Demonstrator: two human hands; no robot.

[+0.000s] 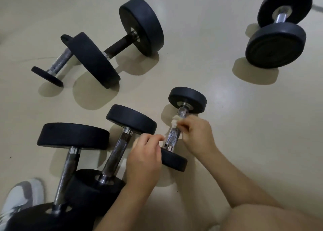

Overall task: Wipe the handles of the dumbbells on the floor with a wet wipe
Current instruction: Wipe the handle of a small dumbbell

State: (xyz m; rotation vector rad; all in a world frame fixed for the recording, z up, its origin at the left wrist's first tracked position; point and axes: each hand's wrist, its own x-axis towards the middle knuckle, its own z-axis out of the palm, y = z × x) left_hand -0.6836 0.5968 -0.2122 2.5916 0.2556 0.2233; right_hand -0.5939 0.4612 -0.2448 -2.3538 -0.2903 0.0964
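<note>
The right hand (194, 132) pinches a crumpled wet wipe (175, 123) against the upper part of the handle (172, 137) of the small dumbbell (187, 97), which lies on the floor (227, 108) between both hands. The left hand (145, 153) has its fingers curled at the handle's near end, over the lower weight; whether it grips anything cannot be told. Two longer dumbbells (120, 146) lie just left of it.

A gym or home workout space: six black rubber-ended dumbbells with steel handles (115, 43) lie scattered on a smooth beige floor (227, 108).
</note>
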